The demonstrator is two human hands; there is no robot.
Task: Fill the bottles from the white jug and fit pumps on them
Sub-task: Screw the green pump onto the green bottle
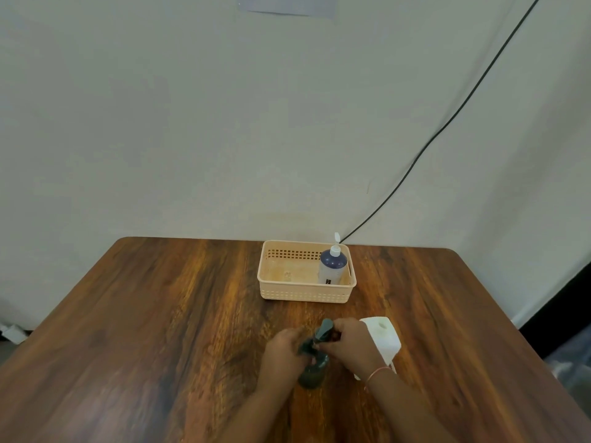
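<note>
You are fitting the pump (323,331) onto the dark bottle (311,375) standing near the table's (160,314) front edge, left hand (283,350) gripping its neck, right hand (347,342) clenched around the pump (white jug (385,338) just beside), so next you are likely needing a firm twist.

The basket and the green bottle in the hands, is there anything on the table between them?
No. In the head view, only bare wooden table lies between the basket and the green bottle. The white jug sits off to the right.
</note>
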